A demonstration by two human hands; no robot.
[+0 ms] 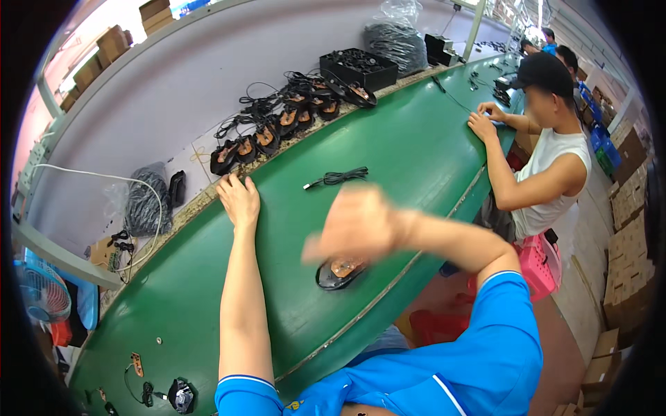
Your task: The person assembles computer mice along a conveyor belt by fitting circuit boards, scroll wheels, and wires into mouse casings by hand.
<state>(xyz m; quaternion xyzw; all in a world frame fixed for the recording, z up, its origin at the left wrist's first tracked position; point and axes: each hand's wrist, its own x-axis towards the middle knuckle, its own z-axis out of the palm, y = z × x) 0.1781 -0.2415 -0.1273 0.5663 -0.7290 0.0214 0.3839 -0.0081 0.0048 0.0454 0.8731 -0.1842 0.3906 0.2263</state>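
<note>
My left hand [239, 201] reaches to the far edge of the green work surface [291, 208], its fingers apart and nothing visible in them. Just beyond its fingertips is a row of open black computer-mouse shells [266, 137] with orange-brown circuit boards and black cables. Motion smears my right hand [361, 220], so its fingers cannot be read. Below that hand, partly covered by it, lies another open mouse shell [338, 277] with a circuit board inside. A bundled black cable [338, 177] with a metal plug rests on the green surface between the row and my right hand.
A black bin of small dark parts [357, 69] and a bag of black parts [395, 45] stand along the far ledge. Another bag [147, 200] sits left. Loose mouse parts [182, 395] lie near left. A co-worker [555, 145] works at the right.
</note>
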